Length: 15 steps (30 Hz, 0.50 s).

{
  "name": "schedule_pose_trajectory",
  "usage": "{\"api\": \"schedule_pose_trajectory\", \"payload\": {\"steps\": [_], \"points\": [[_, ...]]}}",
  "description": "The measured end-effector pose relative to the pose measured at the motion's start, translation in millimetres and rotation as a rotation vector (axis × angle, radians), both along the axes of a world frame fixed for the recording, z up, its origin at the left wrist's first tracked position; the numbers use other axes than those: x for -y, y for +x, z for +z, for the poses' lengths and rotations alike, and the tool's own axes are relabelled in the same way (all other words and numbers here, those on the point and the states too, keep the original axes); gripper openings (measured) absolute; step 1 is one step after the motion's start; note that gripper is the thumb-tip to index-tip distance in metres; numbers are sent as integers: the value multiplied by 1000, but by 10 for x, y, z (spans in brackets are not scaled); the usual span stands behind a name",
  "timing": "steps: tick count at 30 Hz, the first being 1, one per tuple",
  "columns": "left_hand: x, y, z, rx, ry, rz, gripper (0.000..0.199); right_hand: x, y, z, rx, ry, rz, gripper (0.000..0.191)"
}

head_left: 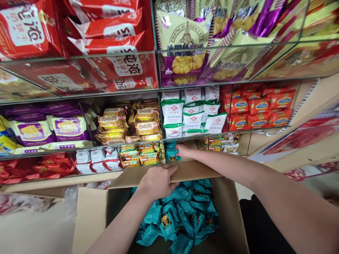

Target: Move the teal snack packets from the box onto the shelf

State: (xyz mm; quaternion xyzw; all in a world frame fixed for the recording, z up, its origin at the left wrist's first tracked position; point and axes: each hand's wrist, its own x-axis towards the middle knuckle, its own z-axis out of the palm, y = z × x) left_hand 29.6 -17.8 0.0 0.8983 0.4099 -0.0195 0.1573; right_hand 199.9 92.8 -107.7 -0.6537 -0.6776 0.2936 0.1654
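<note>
My left hand is closed over the raised flap of an open cardboard box, its thumb and fingers pinching the edge. Inside the box lies a heap of teal snack packets, each with a dark and yellow round print. My right hand reaches past the flap into a low shelf compartment. Its fingers are closed at a small teal packet standing at the compartment's left side; the fingertips are partly hidden.
Clear dividers split the shelves. White-green packets sit just above my right hand, with red packets to their right. Golden wrapped snacks stack left. Large red bags and French biscuit bags fill the top shelf.
</note>
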Motion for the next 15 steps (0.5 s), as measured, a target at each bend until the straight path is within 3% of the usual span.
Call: {"api": "schedule_pose_trajectory", "payload": {"steps": [9,15], "points": [[-47,20,19,-43,19,-2,53,-142,-74,-197,171,-73,66,45],[-44,17,-3,-28,35,0,52,-127,-90,-154,239,-74,71,58]]}}
